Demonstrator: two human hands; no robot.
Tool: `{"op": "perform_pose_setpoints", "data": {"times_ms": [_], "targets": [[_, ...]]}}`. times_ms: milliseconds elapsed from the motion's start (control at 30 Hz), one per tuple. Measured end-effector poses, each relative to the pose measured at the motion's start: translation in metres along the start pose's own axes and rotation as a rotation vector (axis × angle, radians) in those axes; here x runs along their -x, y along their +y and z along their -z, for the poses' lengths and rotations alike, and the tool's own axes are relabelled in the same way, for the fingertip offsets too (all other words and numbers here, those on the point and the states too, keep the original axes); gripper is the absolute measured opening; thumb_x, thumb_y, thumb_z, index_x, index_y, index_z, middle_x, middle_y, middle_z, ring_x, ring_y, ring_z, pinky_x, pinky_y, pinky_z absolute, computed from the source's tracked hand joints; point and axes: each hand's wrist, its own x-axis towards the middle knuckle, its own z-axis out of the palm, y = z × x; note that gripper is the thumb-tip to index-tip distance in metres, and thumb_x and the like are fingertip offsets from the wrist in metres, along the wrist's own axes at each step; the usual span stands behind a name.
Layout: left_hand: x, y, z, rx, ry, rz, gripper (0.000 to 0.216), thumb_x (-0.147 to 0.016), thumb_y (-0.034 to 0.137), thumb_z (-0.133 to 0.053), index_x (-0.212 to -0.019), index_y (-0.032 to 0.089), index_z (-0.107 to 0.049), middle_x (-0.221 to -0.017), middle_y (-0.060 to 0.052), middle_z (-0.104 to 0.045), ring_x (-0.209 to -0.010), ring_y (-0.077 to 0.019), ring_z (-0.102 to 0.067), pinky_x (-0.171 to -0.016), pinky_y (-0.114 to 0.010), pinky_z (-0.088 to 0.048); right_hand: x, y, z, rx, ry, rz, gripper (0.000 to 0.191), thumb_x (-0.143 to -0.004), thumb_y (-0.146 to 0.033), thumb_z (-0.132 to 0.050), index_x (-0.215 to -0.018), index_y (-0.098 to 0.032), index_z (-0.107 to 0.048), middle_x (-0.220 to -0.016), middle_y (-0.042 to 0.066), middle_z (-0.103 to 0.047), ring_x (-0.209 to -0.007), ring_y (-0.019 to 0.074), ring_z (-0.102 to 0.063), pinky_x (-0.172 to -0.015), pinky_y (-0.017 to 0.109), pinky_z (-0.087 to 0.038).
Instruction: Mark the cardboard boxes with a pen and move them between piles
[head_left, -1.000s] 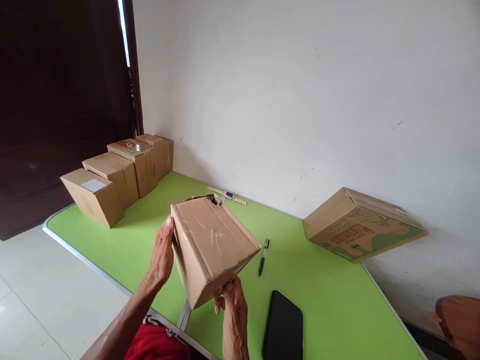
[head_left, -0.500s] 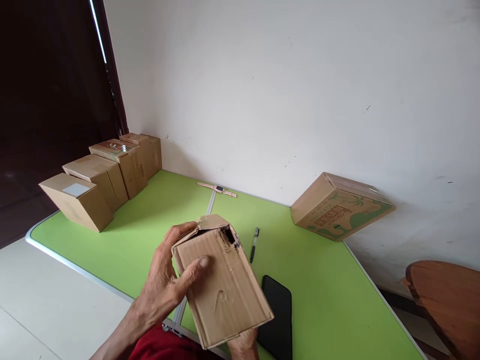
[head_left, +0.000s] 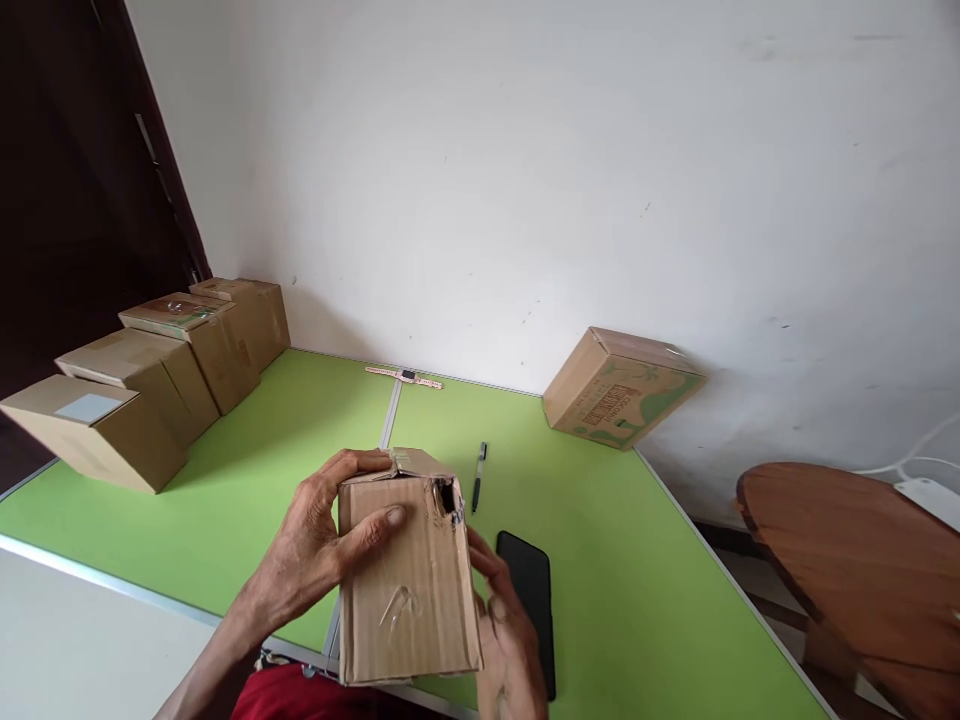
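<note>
A worn cardboard box (head_left: pixel 420 600) is held up over the near edge of the table. Its upper right corner is torn, leaving a dark hole, and a strip of clear tape sticks to its front face. My left hand (head_left: pixel 322 530) grips the box from the left, with the thumb across the front and the fingers over the top edge. Against the box's right side lies my right hand (head_left: pixel 514 640), its fingers bent and their tips partly hidden by the box. A black phone (head_left: pixel 534 590) lies just beyond my right hand, and a pen (head_left: pixel 480 478) lies behind the box.
Several closed cardboard boxes (head_left: pixel 161 410) stand in a row on the left of the green table (head_left: pixel 600 540). A printed carton (head_left: pixel 622 390) is by the wall on the right. A pink-strapped watch (head_left: pixel 407 377) lies at the back edge. A wooden stool (head_left: pixel 847 560) stands at the right.
My right hand has come from beneath the box to its right side. The box has turned more upright and lower, with my left hand still on it. The view has swung right.
</note>
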Motion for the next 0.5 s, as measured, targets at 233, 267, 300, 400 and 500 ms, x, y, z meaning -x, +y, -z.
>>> {"op": "perform_pose_setpoints", "data": {"times_ms": [233, 267, 300, 400, 500], "targets": [[0.005, 0.008, -0.009, -0.138, 0.038, -0.065, 0.046, -0.097, 0.050, -0.074, -0.137, 0.027, -0.068, -0.139, -0.010, -0.076, -0.126, -0.0308, -0.073, -0.105, -0.045, -0.058, -0.011, -0.082, -0.037, 0.440, 0.004, 0.391, 0.022, -0.101, -0.038, -0.066, -0.116, -0.028, -0.078, -0.110, 0.006, -0.083, -0.087, 0.0214, -0.076, -0.071, 0.029, -0.060], [0.005, 0.010, -0.012, -0.192, 0.106, -0.069, 0.048, -0.096, 0.049, -0.074, -0.137, 0.026, -0.067, -0.137, -0.010, -0.076, -0.125, -0.0312, -0.074, -0.103, -0.045, -0.058, -0.010, -0.083, -0.045, 0.464, 0.048, 0.448, 0.020, -0.102, -0.035, -0.063, -0.114, -0.027, -0.077, -0.106, 0.006, -0.082, -0.084, 0.0201, -0.075, -0.070, 0.028, -0.060], [0.005, 0.012, -0.015, -0.246, 0.164, -0.066, 0.048, -0.094, 0.049, -0.076, -0.135, 0.026, -0.068, -0.134, -0.010, -0.076, -0.122, -0.0316, -0.074, -0.100, -0.044, -0.059, -0.008, -0.083, -0.052, 0.481, 0.086, 0.487, 0.018, -0.103, -0.032, -0.061, -0.113, -0.026, -0.075, -0.104, 0.006, -0.082, -0.084, 0.0198, -0.075, -0.070, 0.029, -0.060], [0.002, 0.021, -0.022, -0.355, 0.244, -0.026, 0.041, -0.087, 0.054, -0.080, -0.118, 0.027, -0.074, -0.122, -0.006, -0.076, -0.108, -0.0311, -0.077, -0.088, -0.042, -0.059, 0.000, -0.083, -0.064, 0.514, 0.126, 0.547, 0.017, -0.105, -0.029, -0.058, -0.115, -0.024, -0.071, -0.105, 0.007, -0.079, -0.089, 0.0204, -0.075, -0.074, 0.030, -0.061], [-0.001, 0.028, -0.024, -0.411, 0.215, 0.011, 0.036, -0.085, 0.059, -0.079, -0.102, 0.027, -0.074, -0.113, -0.005, -0.076, -0.100, -0.0309, -0.076, -0.081, -0.042, -0.057, 0.005, -0.088, -0.061, 0.534, 0.089, 0.509, 0.016, -0.106, -0.029, -0.058, -0.115, -0.024, -0.070, -0.103, 0.005, -0.078, -0.087, 0.0180, -0.074, -0.073, 0.027, -0.060]]}}
